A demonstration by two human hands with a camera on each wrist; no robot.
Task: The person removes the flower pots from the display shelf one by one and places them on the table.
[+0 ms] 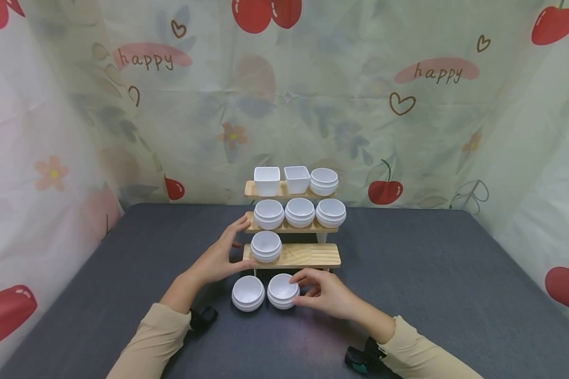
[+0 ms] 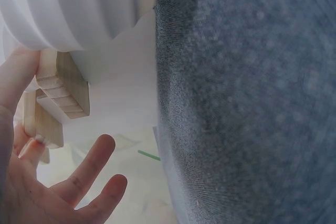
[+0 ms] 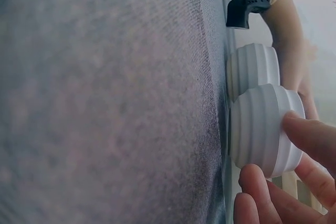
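My right hand [image 1: 326, 293] pinches the right side of a small white round ribbed bowl [image 1: 283, 292], with thumb and fingertips at its wall and rim. Beside it on the table stands a matching bowl [image 1: 248, 293]. My left hand [image 1: 218, 258] is spread at the left end of a tiered wooden stand [image 1: 308, 255]. Its thumb reaches the lowest shelf, near the round bowl [image 1: 266, 247] there, and its fingertips are at the middle shelf's end. The left wrist view shows two fingers extended beside the wooden board ends [image 2: 73, 90].
Three round bowls [image 1: 300, 212] line the middle shelf. On the top shelf stand two square bowls [image 1: 267, 182] and a round bowl [image 1: 324, 182]. A dark cloth covers the table [image 1: 408, 273], and a printed curtain [image 1: 322, 131] hangs behind and at both sides.
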